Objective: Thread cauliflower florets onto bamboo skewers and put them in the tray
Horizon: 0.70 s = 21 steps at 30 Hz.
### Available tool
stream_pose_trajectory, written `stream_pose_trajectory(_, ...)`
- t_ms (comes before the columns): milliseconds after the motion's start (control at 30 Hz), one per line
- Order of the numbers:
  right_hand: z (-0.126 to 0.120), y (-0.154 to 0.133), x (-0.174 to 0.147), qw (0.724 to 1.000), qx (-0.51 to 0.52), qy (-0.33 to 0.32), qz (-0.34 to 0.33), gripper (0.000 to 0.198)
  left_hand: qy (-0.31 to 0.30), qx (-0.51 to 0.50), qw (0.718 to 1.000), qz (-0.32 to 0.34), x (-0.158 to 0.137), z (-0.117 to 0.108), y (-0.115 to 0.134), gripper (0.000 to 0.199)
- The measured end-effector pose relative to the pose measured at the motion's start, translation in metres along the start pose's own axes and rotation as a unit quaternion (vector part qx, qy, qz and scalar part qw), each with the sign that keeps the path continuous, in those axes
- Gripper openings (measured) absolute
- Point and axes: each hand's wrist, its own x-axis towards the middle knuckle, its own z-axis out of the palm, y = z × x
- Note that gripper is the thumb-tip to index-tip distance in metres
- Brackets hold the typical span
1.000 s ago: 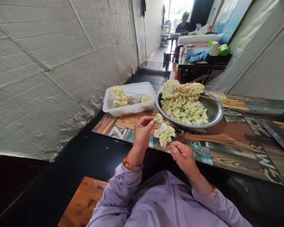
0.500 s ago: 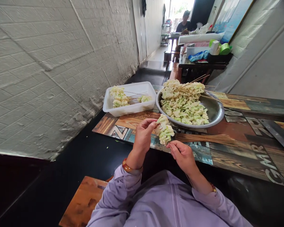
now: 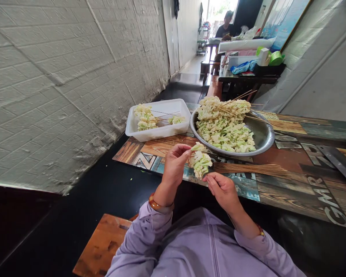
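My left hand pinches a cauliflower floret at the top end of a bunch of cauliflower pieces. Below that bunch, my right hand is closed with thumb and fingers together on a skewer, most of which my fingers hide. Just beyond my hands stands a metal bowl heaped with cauliflower florets; several loaded skewers lie across its top. A white plastic tray to the left holds skewered cauliflower. Bare bamboo skewers lie in a bundle right of my hands.
A cleaver-like blade lies at the table's right side. The patterned table stretches to the right, and a wooden stool is at lower left. Farther back, a person sits behind another table loaded with bags and boxes.
The top floret has shifted slightly towards the bunch and tilted, near my left fingertips. Both hands keep nearly the same place and grip.
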Motion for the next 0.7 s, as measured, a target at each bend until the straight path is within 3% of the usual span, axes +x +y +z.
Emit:
stream_pose_trajectory(300, -0.0005, 0.0027, -0.0008, 1.000, -0.001, -0.002, -0.006, 0.033, -0.004, -0.012, 1.000, -0.007, -0.0008, -0.0012, -0.0011, 0.017)
stream_pose_trajectory(700, 0.0005, 0.0043, 0.0003, 1.000, -0.006, -0.003, -0.003, 0.034, -0.002, -0.018, 0.998, -0.065, 0.0015, -0.0091, -0.0060, 0.020)
